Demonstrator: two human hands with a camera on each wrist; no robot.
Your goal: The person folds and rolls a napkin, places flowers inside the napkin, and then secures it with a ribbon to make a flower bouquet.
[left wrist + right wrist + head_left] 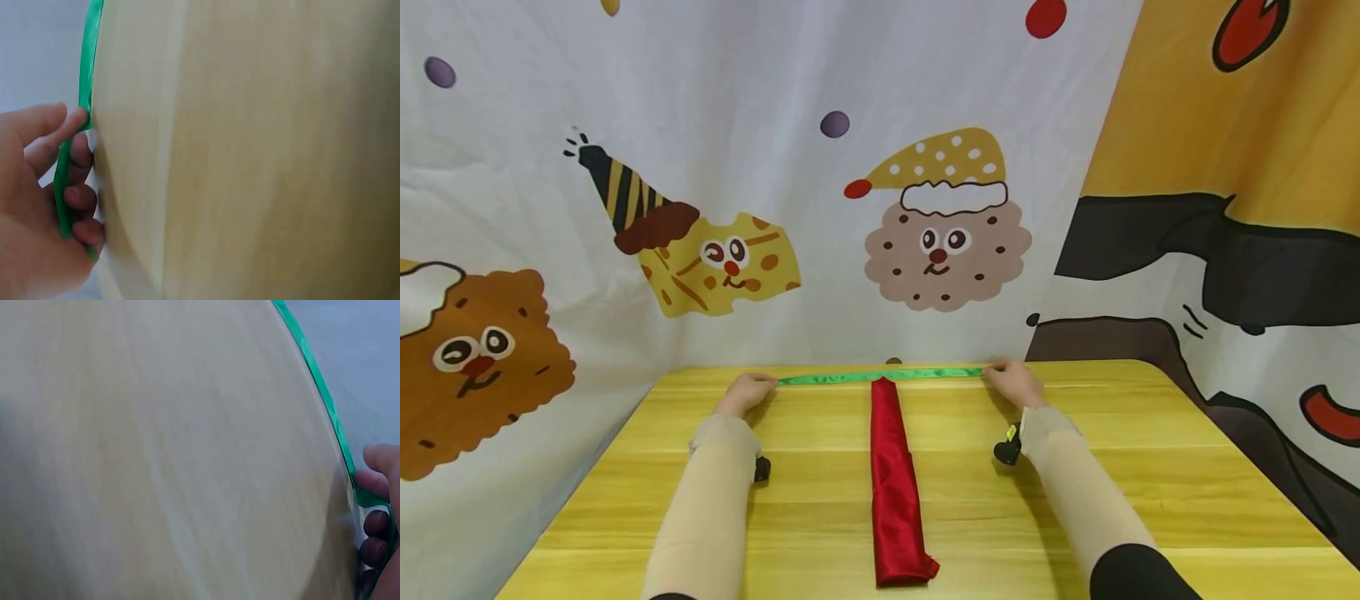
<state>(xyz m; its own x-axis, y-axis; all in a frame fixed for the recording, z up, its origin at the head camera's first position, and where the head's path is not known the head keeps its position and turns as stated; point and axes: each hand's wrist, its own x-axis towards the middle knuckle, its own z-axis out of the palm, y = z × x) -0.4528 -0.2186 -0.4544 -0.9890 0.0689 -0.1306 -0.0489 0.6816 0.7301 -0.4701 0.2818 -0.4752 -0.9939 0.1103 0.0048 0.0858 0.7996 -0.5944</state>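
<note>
A green satin ribbon (850,377) runs nearly straight along the far edge of the table. My left hand (747,392) grips its left end; in the left wrist view the ribbon (89,59) passes between the fingers (80,197), which curl round it. At the other end my right hand (1017,382) holds the ribbon, and its tail (375,501) runs back into the curled fingers in the right wrist view. Between the arms lies a long folded red satin cloth (895,492), its narrow tip touching or just under the ribbon's middle; which, I cannot tell.
The wooden table (805,500) has a light striped grain. A printed curtain (820,317) with cartoon biscuits hangs right behind its far edge. Small black devices (1008,447) sit on the inner side of both wrists.
</note>
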